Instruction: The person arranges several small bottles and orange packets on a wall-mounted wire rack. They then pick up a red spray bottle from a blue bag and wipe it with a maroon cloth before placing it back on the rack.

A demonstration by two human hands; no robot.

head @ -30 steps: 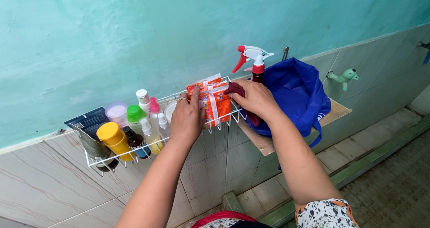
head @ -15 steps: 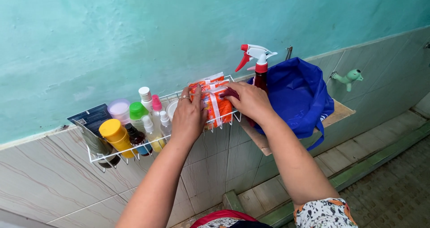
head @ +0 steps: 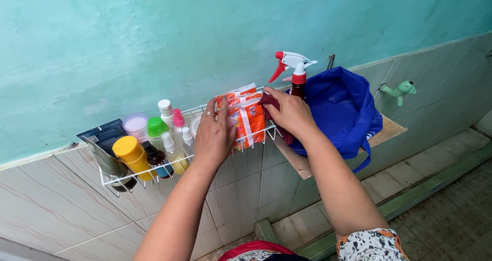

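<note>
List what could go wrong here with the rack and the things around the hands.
The orange packets stand at the end of the wire rack; a push from the left hand might tip them over its low rail. The right hand, holding a dark red cloth, sits close to the spray bottle and could knock it over.

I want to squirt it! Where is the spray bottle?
The spray bottle stands right of centre, between the orange packets in the wire rack and the blue bag, behind the right hand.

Orange/white packets (head: 245,118), maroon cloth (head: 270,101), blue bag (head: 343,109), white wire rack (head: 154,174), teal wall (head: 154,35).
</note>
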